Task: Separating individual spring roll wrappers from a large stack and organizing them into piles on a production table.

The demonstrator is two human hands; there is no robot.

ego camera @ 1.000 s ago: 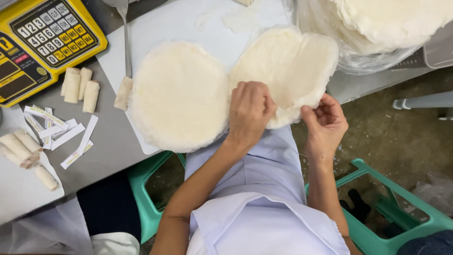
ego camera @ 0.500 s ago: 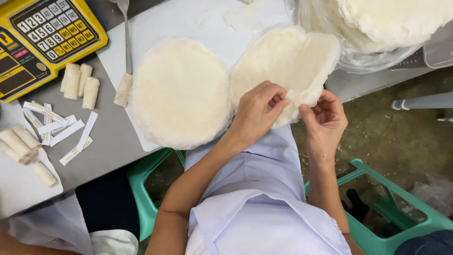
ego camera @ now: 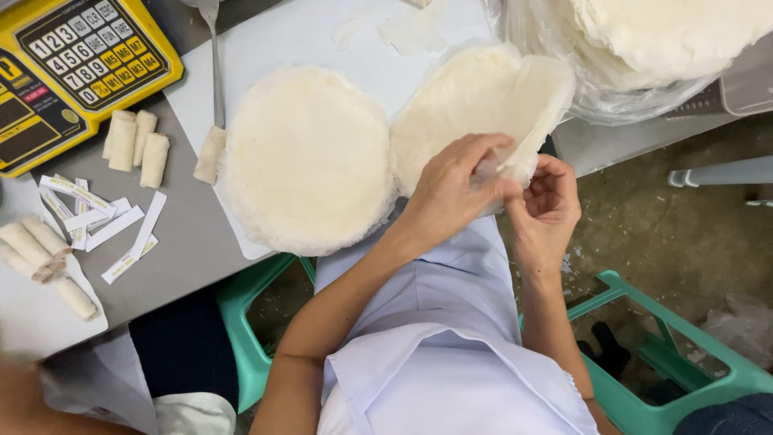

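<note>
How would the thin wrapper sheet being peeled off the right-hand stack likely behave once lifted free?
Likely floppy: the wrapper sheet already curls where the left hand and right hand pinch its edge. Probably very light, since it looks translucent. It may tear easily, judging by torn scraps lying on the white board.

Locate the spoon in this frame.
In the head view the spoon lies upper left of centre on the white board, handle running down between the yellow scale and the round wrapper stack, ending by a spring roll.

Grey table [ego camera: 181, 242] bears white board [ego camera: 322, 36], scale [ego camera: 76, 64], rolls [ego camera: 133, 141]
</note>
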